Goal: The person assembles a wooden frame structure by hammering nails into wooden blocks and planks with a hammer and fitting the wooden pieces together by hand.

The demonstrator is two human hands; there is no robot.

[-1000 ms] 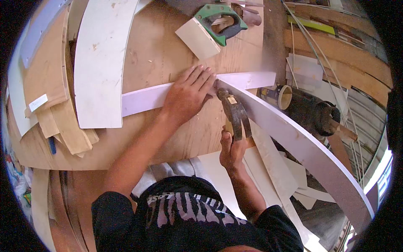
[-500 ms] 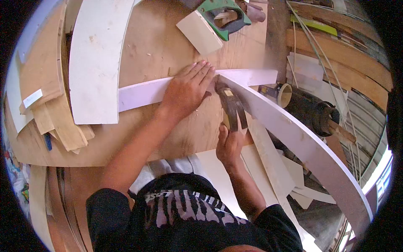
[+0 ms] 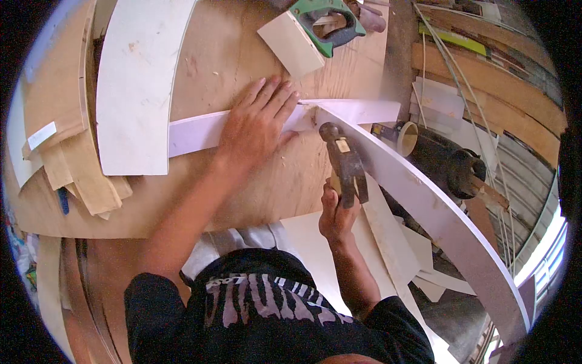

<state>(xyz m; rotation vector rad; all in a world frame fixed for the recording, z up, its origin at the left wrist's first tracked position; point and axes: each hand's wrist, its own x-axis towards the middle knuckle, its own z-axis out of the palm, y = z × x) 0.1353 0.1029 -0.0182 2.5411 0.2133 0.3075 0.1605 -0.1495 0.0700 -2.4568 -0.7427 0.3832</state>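
Note:
My left hand [image 3: 256, 118] lies flat across a narrow white board [image 3: 197, 133], its fingers stretched out near where a second white strip meets it. That long strip [image 3: 436, 203] runs from the joint down to the lower right. A claw hammer [image 3: 345, 161] is gripped in my right hand [image 3: 338, 217], its head apart from the joint and left of the long strip. Some small dark marks show on the board at the joint, too small to make out. Most of the hammer's handle is hidden by its head and my fingers.
A green-handled saw [image 3: 327, 45] rests by a pale block [image 3: 291, 45] on the wooden tabletop [image 3: 212, 73]. A wide white board [image 3: 136, 91] and stacked wood pieces [image 3: 66, 121] lie at left. A dark cylindrical machine [image 3: 445, 158] stands right, beyond the long strip.
The hammer has drawn back from the joint, toward me and slightly right, with its head now raised. My left hand has slid a little left along the board.

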